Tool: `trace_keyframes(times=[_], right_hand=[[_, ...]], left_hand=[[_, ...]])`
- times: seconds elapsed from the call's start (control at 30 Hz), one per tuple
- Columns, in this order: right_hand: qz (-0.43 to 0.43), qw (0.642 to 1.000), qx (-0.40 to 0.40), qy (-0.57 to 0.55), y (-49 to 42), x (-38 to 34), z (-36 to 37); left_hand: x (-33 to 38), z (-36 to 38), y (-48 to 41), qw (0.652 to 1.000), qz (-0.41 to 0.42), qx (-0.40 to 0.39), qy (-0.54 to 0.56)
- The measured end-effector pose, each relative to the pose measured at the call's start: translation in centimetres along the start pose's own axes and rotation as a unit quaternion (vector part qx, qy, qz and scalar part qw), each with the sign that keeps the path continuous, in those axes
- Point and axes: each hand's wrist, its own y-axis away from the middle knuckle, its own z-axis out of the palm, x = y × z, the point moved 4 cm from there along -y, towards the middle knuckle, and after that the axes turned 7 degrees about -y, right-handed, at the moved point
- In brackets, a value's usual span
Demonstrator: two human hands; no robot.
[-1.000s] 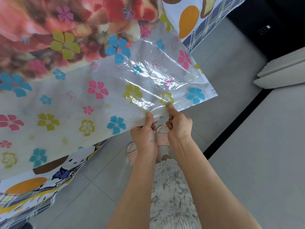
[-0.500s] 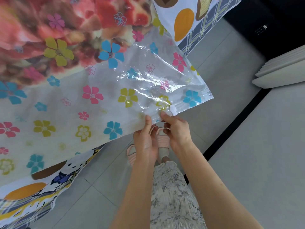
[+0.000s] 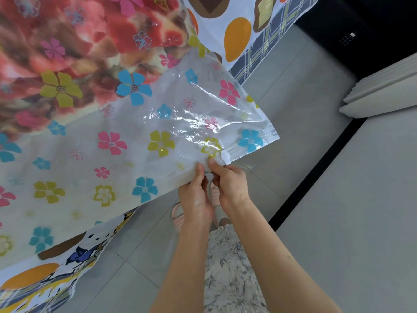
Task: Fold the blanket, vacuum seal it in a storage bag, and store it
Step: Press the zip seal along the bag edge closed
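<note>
A clear storage bag [image 3: 158, 123] printed with pink, blue and yellow flowers lies across the bed, its open edge hanging toward me. Inside it, at the upper left, sits the folded red and pink blanket [image 3: 74, 41]. My left hand [image 3: 195, 195] and my right hand [image 3: 228, 184] sit side by side, each pinching the bag's zip edge between thumb and fingers. A small white slider clip [image 3: 225, 157] sits on that edge just right of my right thumb.
The bag rests on a bed sheet [image 3: 237, 26] with orange, brown and plaid cartoon print. Grey floor tiles [image 3: 304, 93] lie below, with a pale raised surface [image 3: 361, 211] at right and white panels [image 3: 383, 91] beyond. My pink slippers [image 3: 178, 213] stand under the hands.
Both hands have slid a little left along the zip edge and the white slider clip has come into sight beside my right thumb. The bag's corner hangs a little lower.
</note>
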Motion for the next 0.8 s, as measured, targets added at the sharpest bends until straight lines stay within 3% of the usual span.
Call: trace_keyframes(times=[0.17, 0.33, 0.47, 0.67, 0.73, 0.8], right_hand=[[-0.009, 0.998, 0.022, -0.064, 0.5, -0.6, 1.2], [0.015, 0.998, 0.008, -0.068, 0.3, -0.5, 0.3], [0.003, 1.0, 0.0, -0.031, 0.0, -1.5, 0.3], [0.017, 0.991, -0.005, -0.134, 1.1, -2.1, 1.7], [0.015, 0.992, -0.007, -0.123, 1.2, -1.9, 1.6], [-0.008, 0.999, 0.003, -0.034, 0.7, -1.7, 0.9]], left_hand=[[-0.1, 0.1, -0.5, 0.998, 0.024, 0.044, -0.043], [-0.5, -0.1, -1.4, 0.998, 0.029, 0.055, -0.011], [-0.6, -0.3, -1.6, 0.998, 0.043, 0.038, -0.022], [-1.9, 0.9, -0.5, 0.998, -0.043, -0.042, 0.034], [-2.0, 1.2, -0.2, 0.998, -0.036, -0.033, 0.033], [-1.6, 1.6, -0.3, 0.999, -0.018, -0.006, 0.043]])
